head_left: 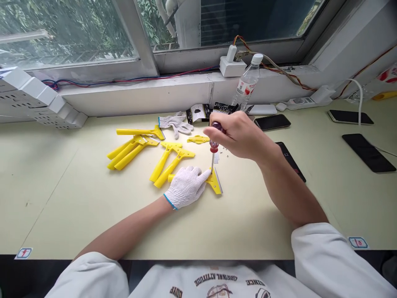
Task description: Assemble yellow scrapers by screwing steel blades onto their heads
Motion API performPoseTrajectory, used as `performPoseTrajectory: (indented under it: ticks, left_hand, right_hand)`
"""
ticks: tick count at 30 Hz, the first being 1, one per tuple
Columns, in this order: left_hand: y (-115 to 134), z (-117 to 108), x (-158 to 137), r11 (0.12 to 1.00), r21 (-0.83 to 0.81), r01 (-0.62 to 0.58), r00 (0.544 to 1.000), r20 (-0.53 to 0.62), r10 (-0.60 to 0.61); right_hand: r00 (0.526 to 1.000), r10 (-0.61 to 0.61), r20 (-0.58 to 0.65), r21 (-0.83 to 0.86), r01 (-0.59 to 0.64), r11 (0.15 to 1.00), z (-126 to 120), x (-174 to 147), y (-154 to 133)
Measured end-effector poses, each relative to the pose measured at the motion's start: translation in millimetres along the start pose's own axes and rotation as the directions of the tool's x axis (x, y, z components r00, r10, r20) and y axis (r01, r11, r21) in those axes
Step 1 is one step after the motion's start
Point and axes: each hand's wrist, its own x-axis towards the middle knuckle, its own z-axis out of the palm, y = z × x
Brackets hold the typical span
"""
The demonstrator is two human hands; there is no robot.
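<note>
My left hand point(187, 186), in a white knit glove with a blue cuff, presses a yellow scraper point(214, 184) flat on the table. The scraper's blade edge faces right, and its handle end sticks out left of the glove. Bare, my right hand point(237, 134) is wrapped round the handle of a screwdriver point(214, 145), which stands nearly upright. Its tip meets the scraper head close to my gloved fingertips; the screw under it is too small to make out. Just beyond lie a loose yellow scraper piece point(198, 140) and several tiny screws point(226, 153).
More yellow scrapers point(133, 151) lie to the left, near a spare white glove point(176, 123). Behind are black packaging cards point(198, 112) and a water bottle point(246, 85). Several phones point(369, 152) rest on the right. White boxes point(40, 99) stand at the far left.
</note>
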Motion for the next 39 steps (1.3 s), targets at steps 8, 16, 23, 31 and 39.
performPoseTrajectory:
  ticks: [8, 16, 23, 31, 39]
  left_hand:
    - [0.5, 0.8, 0.6, 1.0, 0.02, -0.001, 1.0, 0.001, 0.001]
    - [-1.1, 2.7, -0.8, 1.0, -0.004, -0.006, 1.0, -0.017, 0.006]
    - [-1.3, 3.7, -2.1, 1.0, -0.019, 0.008, 1.0, -0.013, -0.008]
    - [-1.8, 2.0, 0.0, 1.0, -0.013, -0.005, 1.0, 0.006, 0.005]
    - [-1.1, 0.0, -0.4, 0.999, -0.052, 0.009, 1.0, 0.022, -0.008]
  right_hand:
    - [0.969, -0.181, 0.17, 0.268, 0.131, 0.954, -11.5, -3.7, 11.2]
    - [0.91, -0.311, 0.275, 0.499, 0.142, 0.855, -24.5, 1.2, 28.3]
    - [0.972, -0.226, 0.065, 0.41, 0.18, 0.894, -27.0, -3.3, 36.3]
    - [0.957, -0.289, 0.032, 0.585, 0.217, 0.781, -23.8, -7.5, 29.1]
    - [0.979, -0.169, 0.115, 0.493, 0.091, 0.865, -9.7, -7.4, 5.3]
